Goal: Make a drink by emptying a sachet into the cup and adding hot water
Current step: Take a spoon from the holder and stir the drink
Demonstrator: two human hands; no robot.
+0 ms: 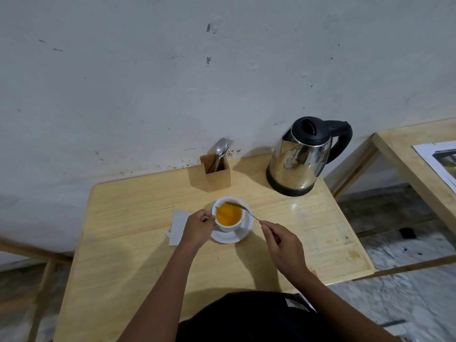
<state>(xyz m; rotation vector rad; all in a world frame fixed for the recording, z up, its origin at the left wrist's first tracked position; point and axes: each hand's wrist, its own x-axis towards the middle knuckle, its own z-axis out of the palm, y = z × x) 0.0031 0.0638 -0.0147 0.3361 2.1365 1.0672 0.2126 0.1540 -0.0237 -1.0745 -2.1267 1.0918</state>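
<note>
A white cup (229, 227) full of orange liquid stands on a white saucer (243, 230) in the middle of the wooden table (138, 255). My left hand (198, 229) grips the cup's handle on its left side. My right hand (283, 245) holds a metal spoon (243, 209) by its stem, with the bowl resting across the cup's far rim. A steel kettle (299, 157) with a black lid and handle stands at the back right of the table. White paper (178, 227), perhaps the sachet, lies flat left of the saucer, partly under my left hand.
A wooden holder (216, 174) with a spoon and fork stands at the back, against the stained wall. A second wooden table (414, 166) with a printed sheet (441, 161) stands to the right, across a gap showing the floor.
</note>
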